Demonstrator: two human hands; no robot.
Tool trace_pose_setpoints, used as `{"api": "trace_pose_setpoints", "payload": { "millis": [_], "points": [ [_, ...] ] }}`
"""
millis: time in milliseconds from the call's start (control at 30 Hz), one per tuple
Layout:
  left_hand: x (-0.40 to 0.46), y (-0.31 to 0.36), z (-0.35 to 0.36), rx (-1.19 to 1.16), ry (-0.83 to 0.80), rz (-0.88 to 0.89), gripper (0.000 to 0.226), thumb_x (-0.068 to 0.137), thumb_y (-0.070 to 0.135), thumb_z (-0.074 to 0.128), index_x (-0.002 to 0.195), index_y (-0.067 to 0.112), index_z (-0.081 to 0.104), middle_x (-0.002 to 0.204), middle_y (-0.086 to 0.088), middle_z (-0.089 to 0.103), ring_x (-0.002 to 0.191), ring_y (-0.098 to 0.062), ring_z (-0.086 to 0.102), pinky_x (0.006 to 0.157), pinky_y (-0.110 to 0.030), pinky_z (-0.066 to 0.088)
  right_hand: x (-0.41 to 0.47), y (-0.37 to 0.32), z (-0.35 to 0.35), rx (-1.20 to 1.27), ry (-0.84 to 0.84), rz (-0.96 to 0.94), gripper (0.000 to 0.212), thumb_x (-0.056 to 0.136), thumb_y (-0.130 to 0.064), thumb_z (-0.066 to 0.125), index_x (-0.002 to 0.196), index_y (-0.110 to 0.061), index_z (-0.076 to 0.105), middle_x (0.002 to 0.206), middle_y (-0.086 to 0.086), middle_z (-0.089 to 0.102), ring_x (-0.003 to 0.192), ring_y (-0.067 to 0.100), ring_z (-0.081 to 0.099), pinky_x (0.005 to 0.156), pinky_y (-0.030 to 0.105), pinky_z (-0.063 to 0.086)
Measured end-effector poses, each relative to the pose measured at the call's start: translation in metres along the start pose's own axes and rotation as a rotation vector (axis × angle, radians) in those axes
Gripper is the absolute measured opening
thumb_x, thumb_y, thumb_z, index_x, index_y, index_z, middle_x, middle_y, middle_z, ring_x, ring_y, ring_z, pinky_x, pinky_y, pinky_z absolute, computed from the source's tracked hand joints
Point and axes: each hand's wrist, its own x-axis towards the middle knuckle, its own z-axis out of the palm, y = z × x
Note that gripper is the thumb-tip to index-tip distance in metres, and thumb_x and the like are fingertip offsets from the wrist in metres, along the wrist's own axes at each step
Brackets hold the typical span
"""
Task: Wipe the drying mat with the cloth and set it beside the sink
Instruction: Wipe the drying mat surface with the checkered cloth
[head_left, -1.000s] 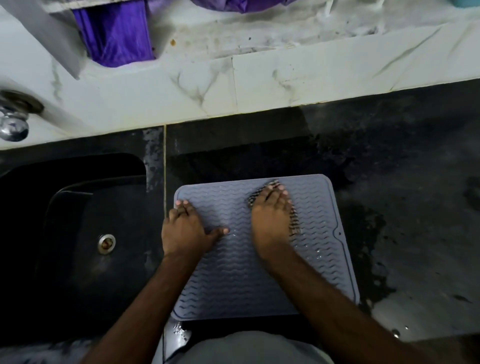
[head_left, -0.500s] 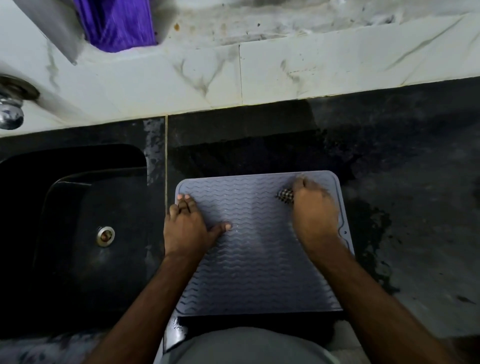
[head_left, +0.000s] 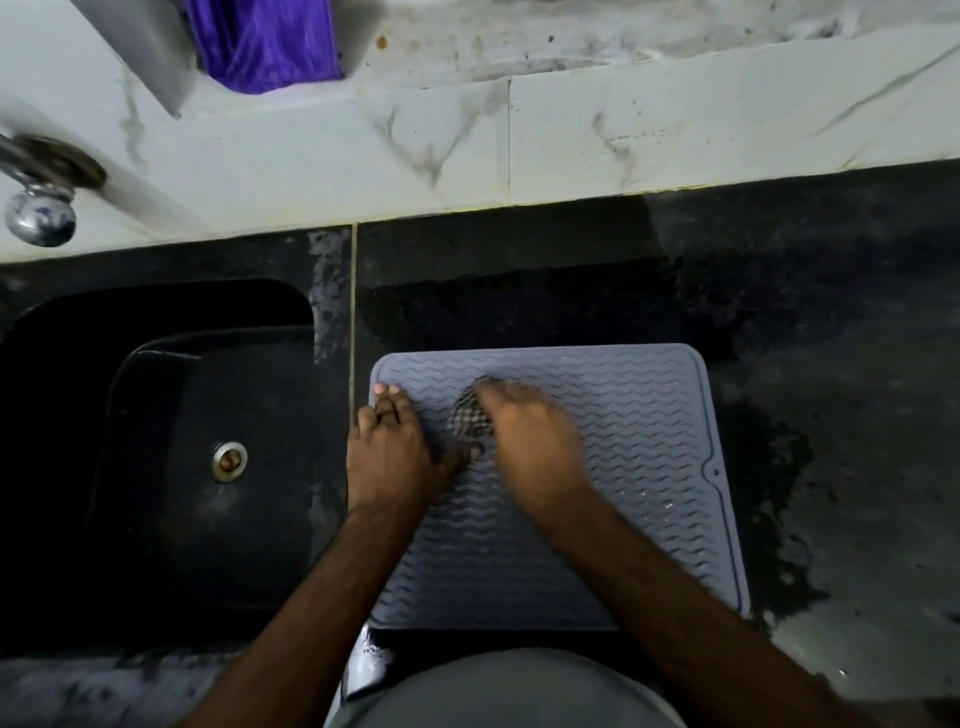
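At frame centre, the left hand (head_left: 387, 457) lies flat, fingers straight, on the drying mat (head_left: 649, 467); the blurred right hand (head_left: 530, 441) presses the checked cloth (head_left: 467, 421) down, its grip unclear.

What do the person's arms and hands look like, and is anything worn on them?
Both forearms are bare, no sleeves in view. The left hand and the right hand show no gloves, watch or bracelet. The right hand is motion-blurred, so rings cannot be ruled out there.

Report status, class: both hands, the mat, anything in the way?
Left hand flat on drying mat, pinning its sink-side edge. Right hand, blurred, presses checked cloth on mat. Mat on wet counter beside sink. Nothing obstructing.
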Motion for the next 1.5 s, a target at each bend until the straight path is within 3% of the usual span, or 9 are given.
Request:
{"api": "trace_pose_setpoints", "payload": {
  "millis": [100,300,433,700,867,1000,1133,1300,1500],
  "points": [
    [0.0,0.0,0.003,-0.03,0.014,-0.006,0.131,0.074,0.097,0.028,0.159,-0.002,0.009,0.166,-0.023,0.018,0.145,-0.041,0.03,0.116,-0.046,0.031,-0.011,0.041,-0.017,-0.043,0.155,0.042,0.051,0.083,-0.001,0.05,0.13,-0.015,0.062,0.123,0.008,0.069,0.105,0.03,0.064,0.091,0.043,0.054],
    [-0.001,-0.001,0.006,-0.031,0.018,-0.004,0.132,0.073,0.098,0.024,0.159,-0.002,0.01,0.165,-0.023,0.018,0.145,-0.041,0.031,0.117,-0.046,0.032,-0.015,0.085,0.003,-0.079,0.078,-0.016,0.058,0.072,0.011,0.063,0.124,-0.013,0.068,0.116,0.007,0.07,0.105,0.032,0.061,0.089,0.042,0.051],
    [-0.002,0.0,0.005,-0.041,0.025,-0.006,0.131,0.074,0.097,0.027,0.159,0.0,0.008,0.167,-0.022,0.015,0.146,-0.04,0.029,0.116,-0.046,0.032,-0.008,0.065,0.024,-0.002,0.192,-0.018,0.055,0.066,0.01,0.068,0.117,-0.011,0.071,0.105,0.008,0.073,0.095,0.03,0.065,0.083,0.04,0.052],
    [-0.002,-0.001,0.009,-0.077,0.048,0.001,0.122,0.078,0.087,0.037,0.16,0.001,0.008,0.167,-0.019,0.018,0.145,-0.038,0.029,0.114,-0.046,0.033,0.021,0.002,0.041,0.023,0.049,-0.136,0.054,0.064,-0.012,0.078,0.118,-0.016,0.068,0.106,0.005,0.072,0.104,0.028,0.061,0.089,0.04,0.048],
    [-0.013,-0.012,0.012,-0.214,0.081,0.013,0.116,0.078,0.091,0.037,0.161,0.012,0.017,0.17,-0.009,0.013,0.142,-0.032,0.032,0.109,-0.045,0.039,0.016,0.02,0.044,0.003,0.089,-0.247,0.062,0.066,-0.025,0.081,0.126,-0.025,0.063,0.116,-0.006,0.069,0.112,0.02,0.056,0.091,0.036,0.041],
    [-0.033,-0.027,0.023,-0.264,0.176,0.151,0.097,0.084,0.086,0.037,0.153,0.019,0.037,0.162,-0.005,0.028,0.139,-0.027,0.039,0.109,-0.043,0.044,0.014,0.037,0.046,0.006,0.068,-0.226,0.07,0.067,-0.012,0.081,0.132,-0.029,0.058,0.124,-0.012,0.066,0.12,0.014,0.047,0.093,0.032,0.033],
    [-0.045,-0.025,0.03,-0.236,0.144,0.188,0.107,0.084,0.089,0.03,0.161,0.014,0.026,0.166,-0.004,0.024,0.145,-0.022,0.028,0.117,-0.038,0.035,0.024,0.025,0.048,0.024,0.095,-0.235,0.068,0.067,-0.002,0.076,0.128,-0.026,0.061,0.119,-0.01,0.068,0.115,0.013,0.048,0.089,0.031,0.032],
    [-0.041,-0.028,0.028,-0.29,0.134,0.195,0.102,0.082,0.088,0.034,0.157,0.018,0.036,0.163,-0.003,0.029,0.143,-0.022,0.03,0.115,-0.037,0.038,0.044,0.003,0.053,0.066,0.072,-0.336,0.063,0.063,-0.004,0.072,0.122,-0.023,0.066,0.111,-0.006,0.072,0.108,0.019,0.051,0.084,0.035,0.031],
    [-0.046,-0.031,0.033,-0.36,0.176,0.203,0.09,0.084,0.083,0.043,0.15,0.021,0.044,0.136,0.0,0.047,0.128,-0.021,0.04,0.107,-0.038,0.044,0.071,-0.034,0.061,0.162,-0.037,-0.37,0.057,0.073,-0.009,0.066,0.126,-0.031,0.065,0.114,-0.005,0.069,0.113,0.02,0.051,0.096,0.041,0.042]
  ]
}}
